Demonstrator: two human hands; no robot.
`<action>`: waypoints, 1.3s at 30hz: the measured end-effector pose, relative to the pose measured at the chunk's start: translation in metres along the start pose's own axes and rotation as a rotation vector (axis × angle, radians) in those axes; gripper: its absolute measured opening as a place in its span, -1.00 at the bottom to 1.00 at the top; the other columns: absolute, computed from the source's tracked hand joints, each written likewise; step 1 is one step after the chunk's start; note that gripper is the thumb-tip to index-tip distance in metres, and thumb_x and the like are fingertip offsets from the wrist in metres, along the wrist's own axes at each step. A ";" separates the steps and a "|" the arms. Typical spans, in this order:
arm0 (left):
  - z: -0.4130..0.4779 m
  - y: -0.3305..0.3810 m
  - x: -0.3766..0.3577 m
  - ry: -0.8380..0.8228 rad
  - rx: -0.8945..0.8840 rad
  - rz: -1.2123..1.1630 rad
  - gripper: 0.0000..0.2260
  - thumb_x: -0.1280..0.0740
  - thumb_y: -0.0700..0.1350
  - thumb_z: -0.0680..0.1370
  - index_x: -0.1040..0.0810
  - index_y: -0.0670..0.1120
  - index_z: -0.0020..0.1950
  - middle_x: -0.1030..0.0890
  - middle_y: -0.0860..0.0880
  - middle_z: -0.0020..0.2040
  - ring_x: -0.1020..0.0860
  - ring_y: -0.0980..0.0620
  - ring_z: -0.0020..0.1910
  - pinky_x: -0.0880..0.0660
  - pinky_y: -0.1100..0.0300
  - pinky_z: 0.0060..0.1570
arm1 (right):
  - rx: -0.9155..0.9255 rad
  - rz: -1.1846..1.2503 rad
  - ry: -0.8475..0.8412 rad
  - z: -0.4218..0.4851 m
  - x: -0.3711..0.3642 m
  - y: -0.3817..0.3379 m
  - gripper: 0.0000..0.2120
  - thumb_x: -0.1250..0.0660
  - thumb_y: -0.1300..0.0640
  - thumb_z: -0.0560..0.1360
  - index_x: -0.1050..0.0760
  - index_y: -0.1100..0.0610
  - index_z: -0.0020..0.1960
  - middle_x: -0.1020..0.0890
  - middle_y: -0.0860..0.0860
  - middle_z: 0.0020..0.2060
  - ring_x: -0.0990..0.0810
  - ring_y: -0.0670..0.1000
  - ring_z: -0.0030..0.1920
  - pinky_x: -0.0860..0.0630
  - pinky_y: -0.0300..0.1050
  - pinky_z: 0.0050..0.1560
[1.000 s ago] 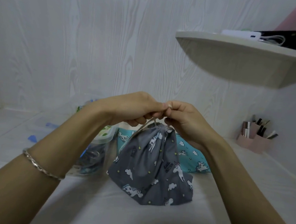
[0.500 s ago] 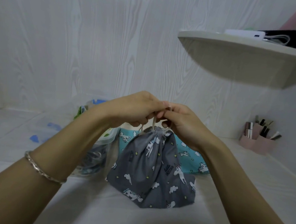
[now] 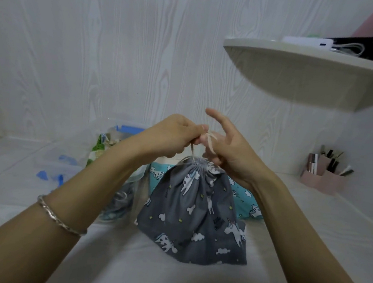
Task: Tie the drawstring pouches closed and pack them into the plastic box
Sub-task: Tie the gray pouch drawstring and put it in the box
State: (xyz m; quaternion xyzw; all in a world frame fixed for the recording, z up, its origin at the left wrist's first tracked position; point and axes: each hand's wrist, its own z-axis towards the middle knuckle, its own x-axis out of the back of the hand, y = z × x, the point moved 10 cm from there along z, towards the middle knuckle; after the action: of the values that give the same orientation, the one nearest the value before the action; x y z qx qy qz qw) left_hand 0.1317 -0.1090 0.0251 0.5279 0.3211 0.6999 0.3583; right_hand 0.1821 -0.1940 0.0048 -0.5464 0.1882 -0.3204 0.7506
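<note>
1. Hand grip is the weak point. The grey pouch (image 3: 196,217) stands upright at centre with its neck gathered. If either cord end slips, I judge the half-made knot would loosen and the mouth reopen.
2. Plastic box (image 3: 129,128) sits to its left, partly behind the left arm.
3. Left hand (image 3: 172,137) is closed, pinching the drawstring (image 3: 210,143) above the neck.
4. Right hand (image 3: 232,155) is half open: upper fingers straight and spread, lower ones curled at the drawstring.

Counted 2 pouches outside the 1 plastic box (image 3: 126,128): grey pouch (image 3: 197,210), teal pouch (image 3: 246,199). Also 1 shelf (image 3: 302,68), 1 organizer (image 3: 323,177), 2 hands: left hand (image 3: 172,137), right hand (image 3: 232,152).
</note>
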 end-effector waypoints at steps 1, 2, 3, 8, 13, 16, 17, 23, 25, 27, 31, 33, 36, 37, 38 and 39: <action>0.000 0.001 0.001 0.015 -0.010 0.015 -0.61 -0.20 0.09 0.61 -0.48 -0.08 -0.34 -0.22 0.03 -0.49 -0.13 0.07 -0.52 -0.08 0.20 -0.49 | 0.026 0.027 0.015 0.001 0.002 -0.002 -0.56 -0.37 0.09 0.49 -0.42 -0.01 0.35 -0.61 0.01 -0.21 -0.45 -0.07 -0.35 -0.43 -0.25 -0.27; 0.000 0.001 0.002 0.026 -0.019 0.024 -0.61 -0.20 0.10 0.61 -0.53 -0.08 -0.32 -0.23 0.03 -0.49 -0.15 0.06 -0.51 -0.09 0.21 -0.49 | 0.058 0.084 0.022 0.002 0.004 -0.005 -0.65 -0.34 0.01 0.50 -0.50 0.03 0.28 -0.61 0.02 -0.17 -0.50 -0.04 -0.25 -0.46 -0.17 -0.12; 0.000 0.002 0.002 0.028 -0.026 0.023 -0.61 -0.20 0.12 0.60 -0.57 -0.10 -0.27 -0.23 0.04 -0.49 -0.15 0.06 -0.50 -0.09 0.21 -0.49 | 0.071 0.185 0.047 0.004 0.007 -0.007 -0.70 -0.29 -0.05 0.52 -0.60 0.08 0.15 -0.62 0.03 -0.14 -0.54 -0.01 -0.16 -0.46 -0.10 0.03; -0.007 0.002 0.014 0.072 -0.075 0.138 -0.53 -0.21 0.23 0.54 -0.61 -0.13 -0.28 -0.21 0.02 -0.52 -0.16 0.12 -0.58 -0.14 0.35 -0.58 | 0.027 0.878 0.328 0.006 0.048 0.008 -0.61 -0.19 -0.03 0.62 -0.62 0.15 -0.20 -0.62 0.01 -0.32 -0.64 -0.04 -0.25 -0.57 -0.11 0.07; -0.004 -0.023 0.039 0.114 0.014 -0.334 -0.61 -0.29 0.08 0.56 -0.28 0.00 -0.41 -0.26 0.13 -0.54 -0.12 0.15 -0.56 -0.10 0.34 -0.59 | -0.210 0.523 0.356 0.000 0.066 0.040 -0.71 -0.14 0.04 0.65 -0.51 0.24 0.06 -0.24 -0.11 -0.55 -0.17 -0.18 -0.60 -0.11 -0.37 -0.63; 0.000 -0.027 0.029 0.065 -0.008 -0.323 -0.62 -0.27 0.11 0.56 -0.29 0.00 -0.38 -0.24 0.10 -0.48 -0.18 0.15 -0.53 -0.19 0.35 -0.52 | -0.363 -0.109 0.165 -0.002 0.046 0.044 -0.73 -0.27 0.15 0.59 -0.54 0.36 0.12 -0.31 -0.11 -0.58 -0.20 -0.18 -0.60 -0.13 -0.38 -0.64; 0.003 -0.023 0.026 0.054 -0.034 -0.265 -0.63 -0.27 0.12 0.55 -0.34 0.00 -0.39 -0.30 0.09 -0.46 -0.24 0.14 -0.48 -0.28 0.34 -0.41 | -0.389 -0.266 0.094 -0.004 0.036 0.042 -0.69 -0.31 0.15 0.57 -0.54 0.41 0.13 -0.36 -0.09 -0.57 -0.24 -0.17 -0.59 -0.17 -0.36 -0.62; 0.016 0.018 0.014 0.084 -0.181 0.136 -0.72 -0.25 0.09 0.58 -0.54 -0.10 -0.14 -0.40 0.06 -0.33 -0.36 0.21 -0.40 -0.33 0.38 -0.36 | -0.428 -0.336 -0.271 -0.020 -0.009 0.034 -0.59 -0.17 0.05 0.55 -0.57 0.35 0.16 -0.33 -0.06 -0.42 -0.21 -0.09 -0.41 -0.15 -0.20 -0.40; 0.025 0.024 0.003 0.090 -0.234 0.238 -0.76 -0.29 0.04 0.58 -0.49 -0.10 -0.18 -0.38 0.06 -0.37 -0.33 0.17 -0.45 -0.30 0.29 -0.41 | -0.379 -0.272 -0.335 -0.024 -0.020 0.028 -0.63 -0.22 0.01 0.54 -0.64 0.27 0.04 -0.34 -0.03 -0.37 -0.20 -0.08 -0.37 -0.15 -0.23 -0.40; 0.039 0.014 -0.006 0.118 -0.215 0.335 -0.78 -0.32 0.05 0.55 -0.47 -0.09 -0.12 -0.49 -0.01 -0.24 -0.48 0.07 -0.28 -0.41 0.15 -0.23 | -0.313 -0.202 -0.293 -0.023 -0.019 0.023 -0.69 -0.26 0.03 0.55 -0.64 0.23 -0.12 -0.36 -0.01 -0.36 -0.21 -0.06 -0.35 -0.16 -0.26 -0.41; 0.035 -0.003 0.011 0.374 -0.114 0.340 -0.60 -0.27 0.18 0.54 -0.40 -0.10 0.20 -0.49 -0.08 0.12 -0.51 -0.04 0.07 -0.46 0.02 0.07 | -0.317 -0.029 -0.069 -0.020 0.006 0.027 -0.70 -0.22 0.14 0.59 -0.60 0.37 0.03 -0.36 0.00 -0.41 -0.26 -0.12 -0.44 -0.14 -0.29 -0.48; 0.030 -0.007 0.000 0.187 -0.090 0.133 -0.60 -0.26 0.20 0.53 -0.49 -0.13 0.09 -0.59 -0.01 -0.08 -0.56 0.08 -0.14 -0.51 0.13 -0.08 | -0.317 0.041 -0.011 -0.020 0.015 0.031 -0.72 -0.20 0.17 0.60 -0.58 0.36 -0.02 -0.38 0.01 -0.41 -0.27 -0.12 -0.45 -0.15 -0.32 -0.53; 0.015 -0.017 -0.030 -0.184 -0.024 0.056 -0.70 -0.33 0.05 0.55 -0.64 -0.19 0.02 -0.57 -0.05 -0.29 -0.47 0.12 -0.37 -0.44 0.25 -0.28 | -0.308 0.108 0.076 -0.020 0.025 0.033 -0.79 -0.20 0.21 0.59 -0.50 0.28 -0.16 -0.40 0.06 -0.38 -0.30 -0.12 -0.47 -0.16 -0.34 -0.58; 0.013 -0.019 -0.028 -0.179 -0.030 0.068 -0.73 -0.33 0.00 0.56 -0.66 -0.19 0.01 -0.52 -0.09 -0.32 -0.42 0.06 -0.37 -0.39 0.21 -0.30 | -0.292 0.122 0.101 -0.019 0.027 0.032 -0.79 -0.21 0.22 0.59 -0.51 0.30 -0.14 -0.41 0.06 -0.39 -0.30 -0.12 -0.47 -0.17 -0.34 -0.58; 0.012 -0.022 -0.022 -0.136 -0.033 0.083 -0.75 -0.31 -0.03 0.58 -0.67 -0.19 0.00 -0.43 -0.10 -0.37 -0.34 0.04 -0.40 -0.34 0.17 -0.31 | -0.263 0.116 0.140 -0.019 0.031 0.031 -0.80 -0.21 0.23 0.58 -0.55 0.33 -0.09 -0.42 0.05 -0.40 -0.31 -0.12 -0.46 -0.19 -0.34 -0.56; 0.012 -0.024 -0.015 -0.079 -0.028 0.109 -0.76 -0.29 -0.05 0.59 -0.69 -0.16 -0.01 -0.33 -0.06 -0.42 -0.27 0.04 -0.42 -0.28 0.15 -0.32 | -0.226 0.082 0.194 -0.018 0.036 0.029 -0.79 -0.22 0.24 0.58 -0.58 0.34 -0.04 -0.44 0.03 -0.41 -0.32 -0.11 -0.45 -0.23 -0.32 -0.51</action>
State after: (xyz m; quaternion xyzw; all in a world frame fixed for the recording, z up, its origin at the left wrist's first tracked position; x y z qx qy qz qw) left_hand 0.1502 -0.1079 0.0005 0.5668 0.2677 0.7013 0.3395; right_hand 0.2048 -0.2255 -0.0257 -0.5857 0.3166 -0.3176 0.6752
